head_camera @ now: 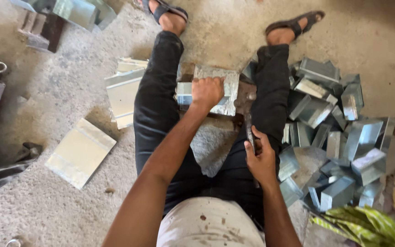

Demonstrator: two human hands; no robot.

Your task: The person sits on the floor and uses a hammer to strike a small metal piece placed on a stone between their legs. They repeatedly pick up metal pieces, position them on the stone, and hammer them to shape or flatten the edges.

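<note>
I sit on a concrete floor with my legs in dark trousers spread apart. My left hand (206, 92) grips a bent galvanised sheet-metal piece (224, 87) that rests between my knees on a dark block. My right hand (260, 158) is closed around the handle of a hammer (249, 120), whose head lies near the metal piece's right edge. The hammer's handle end is hidden under my hand.
A heap of folded sheet-metal boxes (334, 137) lies to my right. Flat metal sheets (123, 91) are stacked by my left leg, another sheet (81, 152) lies nearer left. Green-yellow cloth (366, 224) sits at bottom right; more metal parts (76, 11) at top left.
</note>
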